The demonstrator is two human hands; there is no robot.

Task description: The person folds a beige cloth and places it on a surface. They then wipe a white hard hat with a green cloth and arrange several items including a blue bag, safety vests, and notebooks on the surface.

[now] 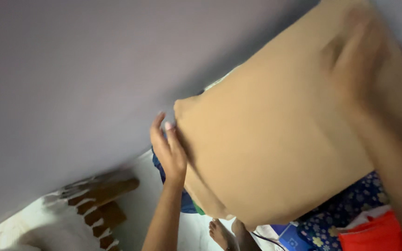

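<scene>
Item: one large tan pillow, plain cover, held up in the air and filling the right half of the view, tilted with one corner toward the upper left. Left hand: pressed against the pillow's left edge, fingers extended flat along the side rather than curled round it, apparently steadying that end. Right hand: laid on the pillow's upper right face, blurred; whether it grips the fabric or merely presses on it cannot be told. Held by opposite ends, the pillow stays spread out and clear of what lies under it. Below the pillow: bare feet on a pale floor; a blue cloth with a sliver of green behind the left wrist; a dark blue floral bedsheet at the lower right; a red-orange cloth beside it; a small blue box and a thin dark cable nearby. Left of the pillow: a plain grey wall and, lower down, a white fabric with brown blocks.
</scene>
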